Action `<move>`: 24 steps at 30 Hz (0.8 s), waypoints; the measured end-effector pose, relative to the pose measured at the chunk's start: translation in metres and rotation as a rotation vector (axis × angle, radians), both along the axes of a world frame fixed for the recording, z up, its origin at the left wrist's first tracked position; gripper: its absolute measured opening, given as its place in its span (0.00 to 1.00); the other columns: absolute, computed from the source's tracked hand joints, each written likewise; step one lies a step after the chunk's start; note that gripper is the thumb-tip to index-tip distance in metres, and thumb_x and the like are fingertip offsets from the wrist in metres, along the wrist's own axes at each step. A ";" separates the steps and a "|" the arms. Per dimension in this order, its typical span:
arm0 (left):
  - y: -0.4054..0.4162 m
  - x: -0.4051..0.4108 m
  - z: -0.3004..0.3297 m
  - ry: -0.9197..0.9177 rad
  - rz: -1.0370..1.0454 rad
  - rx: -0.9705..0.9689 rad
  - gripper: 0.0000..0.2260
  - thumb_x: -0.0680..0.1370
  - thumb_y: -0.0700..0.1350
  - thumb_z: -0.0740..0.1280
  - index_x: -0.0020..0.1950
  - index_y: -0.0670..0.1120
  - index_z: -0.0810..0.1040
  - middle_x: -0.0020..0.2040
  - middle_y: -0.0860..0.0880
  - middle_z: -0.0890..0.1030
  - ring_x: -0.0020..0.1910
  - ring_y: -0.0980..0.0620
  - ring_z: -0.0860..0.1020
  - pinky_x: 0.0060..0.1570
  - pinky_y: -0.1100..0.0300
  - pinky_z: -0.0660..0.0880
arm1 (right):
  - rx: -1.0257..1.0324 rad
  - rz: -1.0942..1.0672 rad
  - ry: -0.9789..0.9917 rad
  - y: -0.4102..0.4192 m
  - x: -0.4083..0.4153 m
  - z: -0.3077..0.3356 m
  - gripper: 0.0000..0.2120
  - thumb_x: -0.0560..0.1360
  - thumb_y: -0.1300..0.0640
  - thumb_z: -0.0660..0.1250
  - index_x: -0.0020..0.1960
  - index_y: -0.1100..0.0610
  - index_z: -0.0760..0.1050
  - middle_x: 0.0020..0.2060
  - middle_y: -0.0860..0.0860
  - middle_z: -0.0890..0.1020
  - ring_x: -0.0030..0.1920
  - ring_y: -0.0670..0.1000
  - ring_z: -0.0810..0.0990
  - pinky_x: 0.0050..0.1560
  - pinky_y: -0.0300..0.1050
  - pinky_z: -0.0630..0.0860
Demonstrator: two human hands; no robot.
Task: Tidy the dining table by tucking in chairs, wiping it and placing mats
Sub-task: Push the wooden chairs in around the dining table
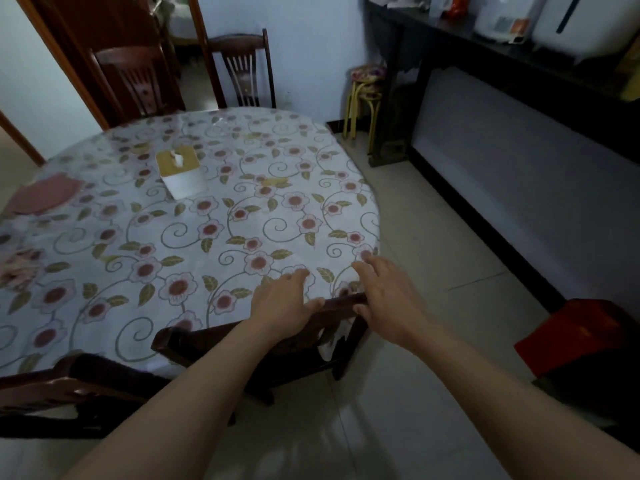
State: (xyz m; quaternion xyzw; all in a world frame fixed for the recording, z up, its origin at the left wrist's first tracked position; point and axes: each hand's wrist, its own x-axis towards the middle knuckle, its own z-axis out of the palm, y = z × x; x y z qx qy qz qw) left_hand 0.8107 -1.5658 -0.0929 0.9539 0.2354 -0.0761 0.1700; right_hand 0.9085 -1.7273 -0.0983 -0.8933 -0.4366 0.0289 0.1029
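A round dining table (194,237) wears a white cloth printed with red flowers. A dark wooden chair (214,344) stands at its near edge, its top rail against the table rim. My left hand (282,306) lies over the rail's middle, thumb hooked along it and fingers stretched onto the cloth. My right hand (384,296) rests on the rail's right end, fingers spread over the table edge. A pink mat (45,195) lies at the table's left. A tissue box (180,171) sits near the centre.
Another dark chair (69,386) stands at the near left, two more chairs (242,67) at the far side. A yellow-legged stool (365,95) is by the wall, a dark sideboard (519,74) runs along the right, and a red object (581,334) sits on the tiled floor.
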 end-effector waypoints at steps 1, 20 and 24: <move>-0.005 0.010 0.006 0.001 0.002 -0.008 0.29 0.77 0.59 0.60 0.74 0.51 0.58 0.71 0.47 0.69 0.67 0.45 0.69 0.65 0.47 0.66 | 0.009 -0.004 -0.002 -0.006 0.009 0.003 0.33 0.73 0.51 0.68 0.73 0.55 0.58 0.71 0.55 0.62 0.70 0.56 0.61 0.70 0.49 0.62; -0.100 0.263 0.067 0.001 0.217 0.012 0.29 0.75 0.55 0.66 0.73 0.51 0.60 0.67 0.48 0.73 0.62 0.48 0.74 0.58 0.50 0.74 | 0.003 0.096 0.062 -0.088 0.297 0.047 0.29 0.74 0.49 0.67 0.70 0.55 0.60 0.68 0.57 0.64 0.66 0.57 0.65 0.66 0.49 0.65; -0.085 0.324 0.062 0.023 0.207 -0.019 0.29 0.75 0.55 0.66 0.73 0.50 0.59 0.67 0.47 0.74 0.62 0.47 0.74 0.58 0.51 0.74 | -0.019 0.108 0.072 -0.069 0.362 0.043 0.32 0.74 0.47 0.67 0.73 0.54 0.57 0.71 0.57 0.61 0.69 0.57 0.63 0.68 0.49 0.64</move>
